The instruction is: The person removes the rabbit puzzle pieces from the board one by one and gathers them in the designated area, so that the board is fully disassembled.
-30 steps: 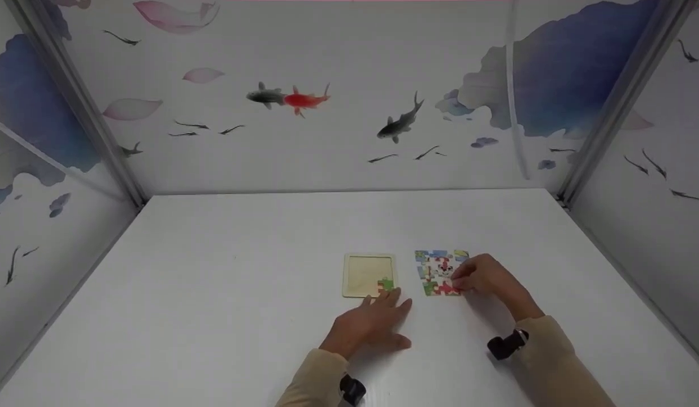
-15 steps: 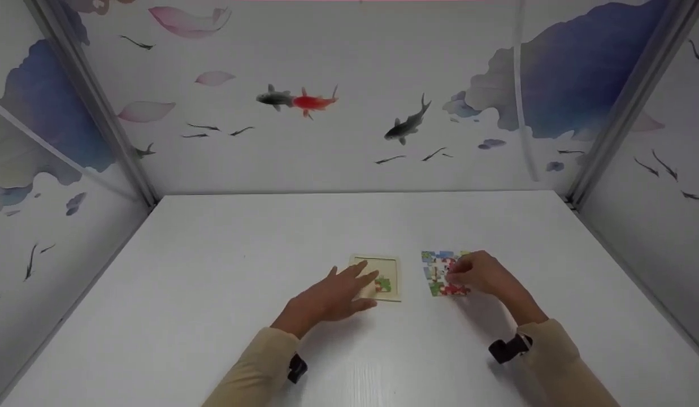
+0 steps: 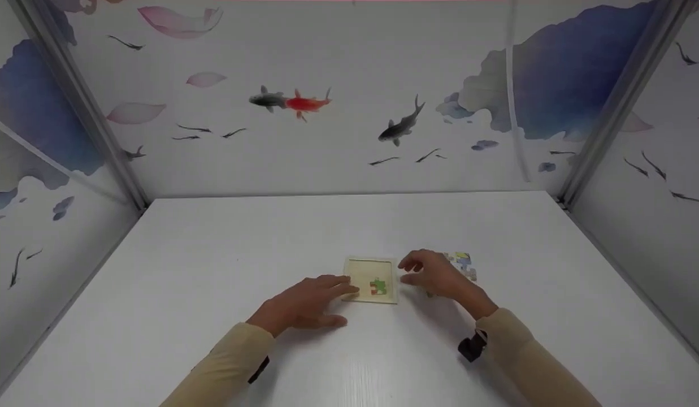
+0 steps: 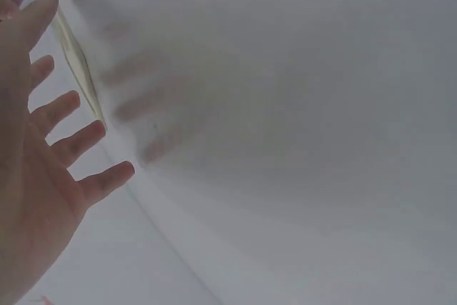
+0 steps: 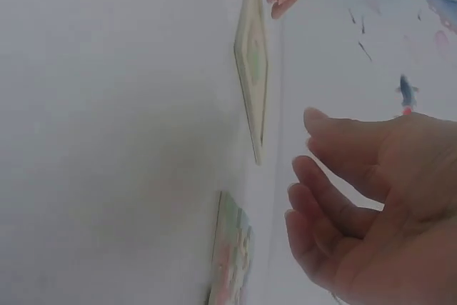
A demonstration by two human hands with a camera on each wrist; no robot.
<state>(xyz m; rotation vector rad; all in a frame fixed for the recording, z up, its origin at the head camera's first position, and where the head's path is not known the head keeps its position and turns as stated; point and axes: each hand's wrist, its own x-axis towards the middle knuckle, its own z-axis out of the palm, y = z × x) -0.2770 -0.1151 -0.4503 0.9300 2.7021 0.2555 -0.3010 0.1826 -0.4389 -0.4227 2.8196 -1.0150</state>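
Observation:
A shallow wooden puzzle tray (image 3: 363, 270) lies on the table, holding one green and red jigsaw piece (image 3: 378, 286) in its lower right part. My left hand (image 3: 304, 301) reaches over the tray's left edge with fingers extended; they look spread in the left wrist view, where the tray (image 4: 77, 66) shows edge-on. Just right of the tray hovers my right hand (image 3: 434, 276), its thumb apart from loosely bent fingers. Nothing shows between them in the right wrist view. Behind this hand, partly hidden, lies a block of colourful jigsaw pieces (image 3: 463, 261), seen edge-on from the right wrist (image 5: 232, 255).
The white table (image 3: 242, 232) is enclosed by panels printed with fish, petals and blue shapes, such as the back wall (image 3: 338, 152). Metal posts (image 3: 603, 107) stand at the corners. A dark wrist camera (image 3: 472, 346) sits at the right cuff.
My left hand has moved left, from the tray's lower edge to its left side. My right hand has left the jigsaw block toward the tray. The piece in the tray sits slightly farther left.

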